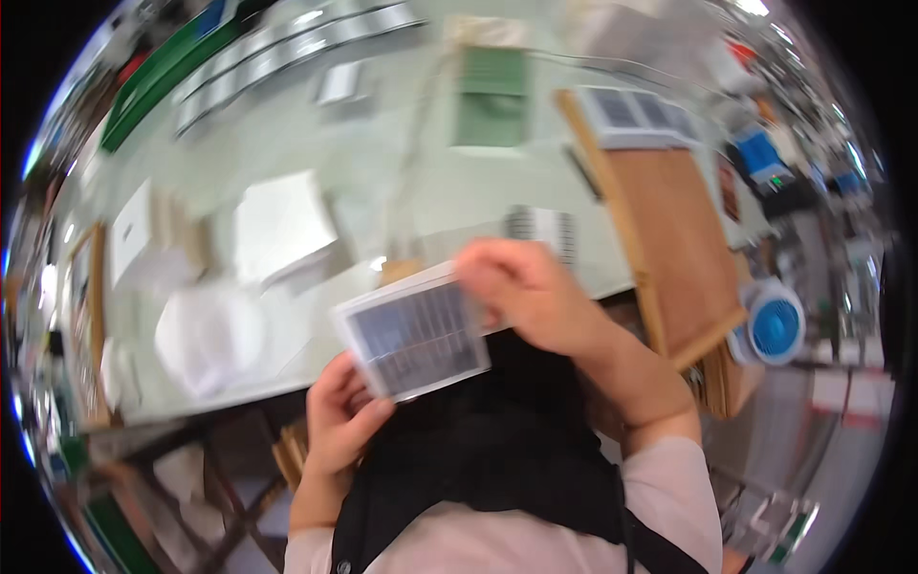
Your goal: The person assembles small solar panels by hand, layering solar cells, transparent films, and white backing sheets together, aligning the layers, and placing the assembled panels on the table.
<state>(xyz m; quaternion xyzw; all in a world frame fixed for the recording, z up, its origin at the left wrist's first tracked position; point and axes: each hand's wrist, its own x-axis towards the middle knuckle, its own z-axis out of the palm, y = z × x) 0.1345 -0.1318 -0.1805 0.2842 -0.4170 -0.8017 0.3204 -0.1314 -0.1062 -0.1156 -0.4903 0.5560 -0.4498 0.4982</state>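
Panel (424,337) sat betw. fingers: L hand (346,411) clamped its lower-left corner; R hand (521,292) met upper right, blurred, couldn't tell if gripping. Prob. light, stiff; edges seemed best hold.

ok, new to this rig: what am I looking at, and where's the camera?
There's no robot here: one person works with two bare hands. The single wide fisheye picture comes from a head-worn camera looking down, so straight edges bend. The left hand holds a white-framed rectangular piece by its lower left; the right hand is at its upper right, too blurred to tell its grip. On the pale table lie a white stack, a green item and a wood-edged brown tray.
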